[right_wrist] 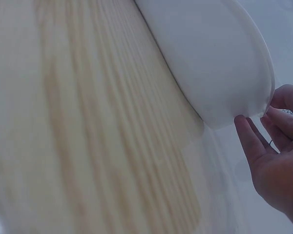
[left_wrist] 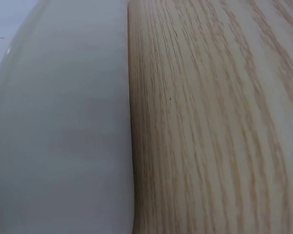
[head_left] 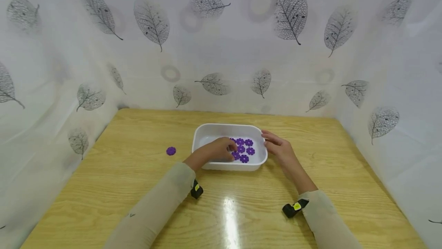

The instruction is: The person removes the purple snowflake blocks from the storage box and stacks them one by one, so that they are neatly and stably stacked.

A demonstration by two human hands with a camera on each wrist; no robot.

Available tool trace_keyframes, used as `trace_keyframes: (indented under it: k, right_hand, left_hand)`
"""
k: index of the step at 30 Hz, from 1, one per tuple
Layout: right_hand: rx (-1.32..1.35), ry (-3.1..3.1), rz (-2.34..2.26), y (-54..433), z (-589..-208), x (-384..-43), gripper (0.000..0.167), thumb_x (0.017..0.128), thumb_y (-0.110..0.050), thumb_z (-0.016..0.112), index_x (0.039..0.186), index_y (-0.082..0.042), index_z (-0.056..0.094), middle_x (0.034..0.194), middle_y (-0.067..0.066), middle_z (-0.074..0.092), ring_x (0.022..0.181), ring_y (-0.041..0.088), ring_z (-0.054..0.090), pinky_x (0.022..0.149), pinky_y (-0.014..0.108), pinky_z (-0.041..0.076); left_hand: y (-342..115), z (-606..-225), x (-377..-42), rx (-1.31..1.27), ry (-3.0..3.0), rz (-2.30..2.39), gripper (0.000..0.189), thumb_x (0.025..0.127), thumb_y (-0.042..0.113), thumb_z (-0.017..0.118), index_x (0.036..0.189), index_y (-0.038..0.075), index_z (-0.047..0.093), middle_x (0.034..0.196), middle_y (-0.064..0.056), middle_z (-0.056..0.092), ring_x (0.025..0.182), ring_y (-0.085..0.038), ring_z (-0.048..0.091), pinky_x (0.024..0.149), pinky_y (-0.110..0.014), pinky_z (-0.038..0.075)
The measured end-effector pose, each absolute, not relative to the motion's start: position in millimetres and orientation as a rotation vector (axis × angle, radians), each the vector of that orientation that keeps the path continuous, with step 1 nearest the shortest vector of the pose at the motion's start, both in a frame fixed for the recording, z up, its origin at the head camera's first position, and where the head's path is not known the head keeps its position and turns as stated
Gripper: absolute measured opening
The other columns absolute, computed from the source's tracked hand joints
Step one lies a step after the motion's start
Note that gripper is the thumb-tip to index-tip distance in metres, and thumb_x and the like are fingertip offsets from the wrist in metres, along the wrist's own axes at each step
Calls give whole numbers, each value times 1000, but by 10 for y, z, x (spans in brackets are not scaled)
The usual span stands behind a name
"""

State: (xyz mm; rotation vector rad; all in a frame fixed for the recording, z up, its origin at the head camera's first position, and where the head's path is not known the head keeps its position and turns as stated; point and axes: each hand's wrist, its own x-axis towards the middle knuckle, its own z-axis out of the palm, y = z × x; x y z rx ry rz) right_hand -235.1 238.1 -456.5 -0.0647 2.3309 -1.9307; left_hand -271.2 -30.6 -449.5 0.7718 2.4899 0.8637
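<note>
A white plastic tray [head_left: 229, 167] stands on the table, with several purple notched discs [head_left: 250, 151] lying in its right half. My left hand [head_left: 218, 149] reaches over the near wall into the tray. Its thumb and fingers are spread apart right at the leftmost discs, partly covering them. My right hand [head_left: 280, 150] is at the tray's right end, with fingertips against the rim and outer wall. In the right wrist view, the thumb of this hand [right_wrist: 278, 180] touches the wall. The left wrist view shows the tray wall [left_wrist: 63, 122] but no fingers.
One more purple disc [head_left: 170, 150] lies on the wooden table [head_left: 145, 199], left of the tray. Leaf-patterned white curtains [head_left: 221, 49] surround the table at the back and sides. A black wrist camera [head_left: 197, 190] is strapped at the left sleeve, another camera [head_left: 293, 208] at the right.
</note>
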Motion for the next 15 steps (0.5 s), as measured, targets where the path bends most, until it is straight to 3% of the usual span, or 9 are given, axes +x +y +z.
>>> trace_keyframes:
  k: [15]
  right_hand:
    - [-58,2328,-1919,2384,-4560,-2347,42,100,-22,62,140,-12,60,158,-6,43,142,22,44,97,17,50]
  left_hand:
    - [-322,-4502,-2692,769,2473,876,28,88,13,76,114,19,67,102,2,66,98,-14,61,93,-33,51]
